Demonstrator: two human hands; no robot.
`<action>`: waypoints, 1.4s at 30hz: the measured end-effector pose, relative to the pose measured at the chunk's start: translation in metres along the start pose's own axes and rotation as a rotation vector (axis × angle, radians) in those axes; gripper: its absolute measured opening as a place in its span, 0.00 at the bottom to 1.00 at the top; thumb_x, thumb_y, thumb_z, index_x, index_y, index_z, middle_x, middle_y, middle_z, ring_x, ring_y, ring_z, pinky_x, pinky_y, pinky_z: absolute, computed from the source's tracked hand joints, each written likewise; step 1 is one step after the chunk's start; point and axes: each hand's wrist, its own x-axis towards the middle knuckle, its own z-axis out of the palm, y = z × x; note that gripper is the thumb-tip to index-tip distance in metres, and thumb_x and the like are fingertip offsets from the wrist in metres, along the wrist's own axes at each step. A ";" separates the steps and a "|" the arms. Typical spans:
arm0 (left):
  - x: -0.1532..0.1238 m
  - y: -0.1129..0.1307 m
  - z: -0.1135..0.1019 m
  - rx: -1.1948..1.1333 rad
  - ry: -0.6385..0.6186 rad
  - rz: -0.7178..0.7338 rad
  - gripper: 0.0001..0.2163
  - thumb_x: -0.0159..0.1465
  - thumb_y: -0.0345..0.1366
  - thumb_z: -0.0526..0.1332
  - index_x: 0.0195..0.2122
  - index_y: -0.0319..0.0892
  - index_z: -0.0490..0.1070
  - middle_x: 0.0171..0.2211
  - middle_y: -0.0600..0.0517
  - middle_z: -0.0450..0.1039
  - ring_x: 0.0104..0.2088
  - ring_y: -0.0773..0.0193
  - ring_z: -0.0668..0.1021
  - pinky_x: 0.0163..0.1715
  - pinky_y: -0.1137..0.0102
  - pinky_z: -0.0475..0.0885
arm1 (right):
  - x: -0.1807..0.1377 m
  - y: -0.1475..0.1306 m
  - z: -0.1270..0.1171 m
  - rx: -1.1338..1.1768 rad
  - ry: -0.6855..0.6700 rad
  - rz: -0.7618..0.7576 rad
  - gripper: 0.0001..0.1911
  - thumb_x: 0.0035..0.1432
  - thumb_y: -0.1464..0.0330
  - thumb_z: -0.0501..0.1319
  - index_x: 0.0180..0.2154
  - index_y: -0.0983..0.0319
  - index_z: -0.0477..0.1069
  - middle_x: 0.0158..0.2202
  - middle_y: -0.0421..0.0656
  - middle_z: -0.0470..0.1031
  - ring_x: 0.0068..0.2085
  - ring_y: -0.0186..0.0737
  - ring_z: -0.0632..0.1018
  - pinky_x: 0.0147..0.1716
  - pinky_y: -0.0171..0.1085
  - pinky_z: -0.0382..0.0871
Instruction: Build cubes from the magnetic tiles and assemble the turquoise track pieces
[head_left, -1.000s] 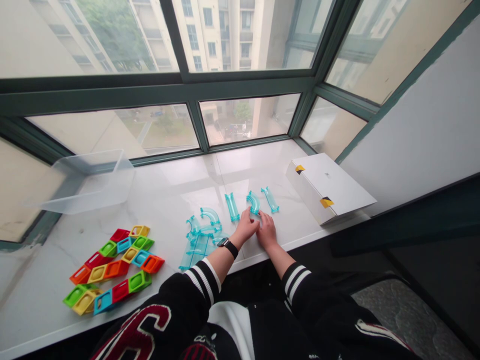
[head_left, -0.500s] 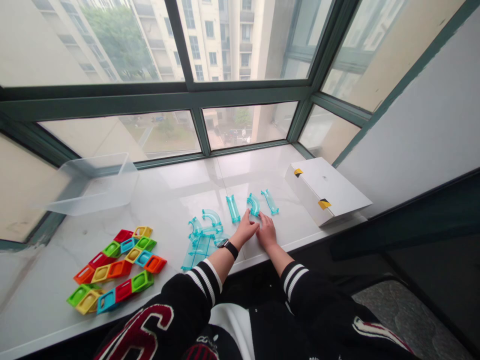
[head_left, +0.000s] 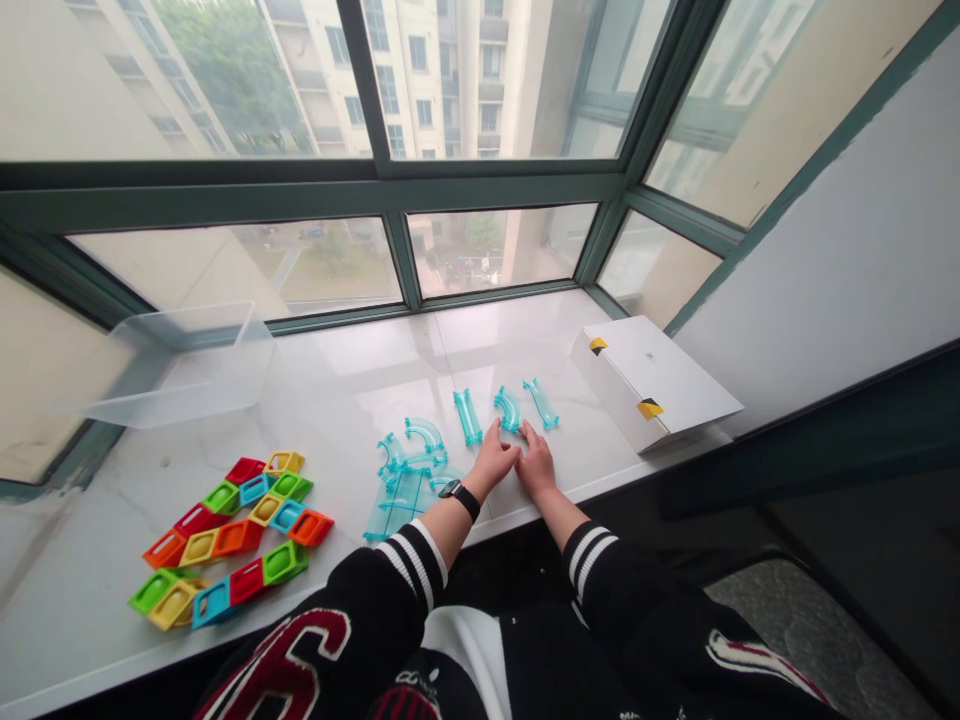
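Observation:
A clear turquoise curved track piece lies on the white sill, just beyond my fingertips. My left hand, with a dark watch on its wrist, is closed with its fingertips at the near left end of this curve. From the other side my right hand closes in, fingers bent at the same near end, thumbs close together. My fingers partly hide that end. A straight turquoise track piece lies to the left of the curve, and another straight piece to its right.
More turquoise pieces and a flat turquoise plate lie left of my hands. Colourful blocks spread farther left. Behind them stands a clear plastic bin. A white box with yellow-black tabs is at right, beside the windows.
My right hand has shifted very slightly to the right. The track pieces keep their places; the view has moved a little.

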 end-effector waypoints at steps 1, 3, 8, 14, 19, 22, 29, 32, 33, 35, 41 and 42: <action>-0.001 0.000 0.000 0.000 0.002 -0.002 0.46 0.57 0.35 0.69 0.76 0.43 0.51 0.74 0.35 0.54 0.50 0.55 0.79 0.56 0.61 0.73 | 0.000 0.001 0.000 0.019 0.019 0.014 0.34 0.59 0.73 0.57 0.67 0.61 0.64 0.58 0.51 0.79 0.59 0.52 0.77 0.62 0.53 0.71; -0.001 -0.001 0.000 0.003 -0.001 -0.005 0.45 0.58 0.36 0.69 0.76 0.42 0.51 0.73 0.35 0.55 0.51 0.55 0.79 0.57 0.61 0.73 | -0.001 0.002 0.001 0.052 0.059 0.036 0.34 0.59 0.74 0.55 0.67 0.62 0.63 0.57 0.51 0.79 0.58 0.50 0.78 0.59 0.51 0.74; -0.001 -0.002 0.000 0.013 -0.021 0.000 0.44 0.59 0.37 0.68 0.75 0.40 0.52 0.74 0.35 0.54 0.52 0.54 0.79 0.58 0.60 0.72 | -0.002 0.002 0.002 0.061 0.065 0.044 0.31 0.59 0.75 0.55 0.65 0.61 0.65 0.56 0.49 0.81 0.57 0.49 0.79 0.59 0.50 0.74; -0.001 -0.001 0.000 0.006 -0.017 -0.001 0.44 0.58 0.37 0.68 0.75 0.40 0.52 0.73 0.34 0.56 0.50 0.55 0.79 0.58 0.60 0.72 | -0.002 -0.001 -0.001 0.036 0.038 0.049 0.31 0.61 0.75 0.55 0.65 0.61 0.65 0.56 0.48 0.81 0.58 0.50 0.79 0.61 0.51 0.71; -0.001 0.000 0.000 0.028 -0.007 -0.012 0.44 0.58 0.36 0.68 0.75 0.41 0.52 0.71 0.35 0.59 0.51 0.55 0.79 0.57 0.62 0.72 | 0.000 -0.005 -0.003 0.017 0.012 0.058 0.31 0.60 0.76 0.56 0.65 0.61 0.65 0.56 0.48 0.82 0.60 0.50 0.77 0.61 0.51 0.71; -0.002 0.002 0.000 0.035 -0.002 -0.019 0.44 0.58 0.35 0.68 0.75 0.42 0.52 0.71 0.36 0.60 0.50 0.56 0.79 0.57 0.62 0.73 | 0.000 -0.007 -0.004 0.005 -0.001 0.066 0.32 0.59 0.77 0.56 0.65 0.60 0.65 0.56 0.47 0.81 0.60 0.50 0.77 0.61 0.50 0.70; -0.005 0.006 -0.001 0.018 0.000 -0.030 0.44 0.58 0.34 0.69 0.75 0.43 0.52 0.72 0.36 0.57 0.51 0.55 0.79 0.57 0.61 0.73 | 0.000 -0.009 -0.005 -0.019 -0.029 0.074 0.32 0.60 0.75 0.57 0.66 0.61 0.64 0.57 0.48 0.81 0.60 0.51 0.75 0.62 0.50 0.69; -0.004 0.006 -0.002 0.019 -0.008 -0.031 0.43 0.59 0.33 0.68 0.75 0.42 0.52 0.72 0.34 0.56 0.51 0.55 0.79 0.58 0.60 0.72 | 0.000 -0.009 -0.005 -0.019 -0.029 0.073 0.32 0.60 0.75 0.57 0.66 0.60 0.64 0.57 0.48 0.81 0.60 0.51 0.75 0.62 0.50 0.69; -0.004 0.007 -0.002 0.020 -0.009 -0.031 0.43 0.59 0.33 0.68 0.75 0.41 0.52 0.71 0.34 0.56 0.51 0.55 0.79 0.58 0.60 0.72 | 0.000 -0.009 -0.005 -0.017 -0.028 0.073 0.32 0.60 0.75 0.57 0.66 0.60 0.64 0.57 0.48 0.81 0.60 0.51 0.75 0.62 0.50 0.69; -0.007 0.009 -0.001 0.022 -0.004 -0.031 0.43 0.60 0.34 0.69 0.75 0.42 0.52 0.71 0.34 0.56 0.52 0.55 0.78 0.58 0.59 0.73 | 0.000 -0.008 -0.005 -0.014 -0.024 0.073 0.32 0.59 0.75 0.56 0.66 0.60 0.64 0.57 0.48 0.81 0.60 0.52 0.75 0.62 0.51 0.69; -0.055 0.033 -0.020 0.040 -0.125 0.127 0.39 0.61 0.38 0.68 0.73 0.46 0.57 0.73 0.36 0.53 0.53 0.54 0.78 0.49 0.60 0.78 | 0.002 -0.001 0.000 0.029 0.029 0.064 0.36 0.50 0.77 0.54 0.62 0.62 0.66 0.57 0.52 0.78 0.55 0.51 0.77 0.59 0.51 0.72; -0.069 0.038 -0.030 0.039 -0.174 0.179 0.36 0.62 0.38 0.67 0.72 0.47 0.60 0.72 0.36 0.54 0.53 0.54 0.78 0.46 0.61 0.79 | 0.002 0.001 0.001 0.038 0.049 0.057 0.34 0.50 0.77 0.54 0.60 0.62 0.66 0.57 0.53 0.76 0.53 0.50 0.77 0.58 0.50 0.73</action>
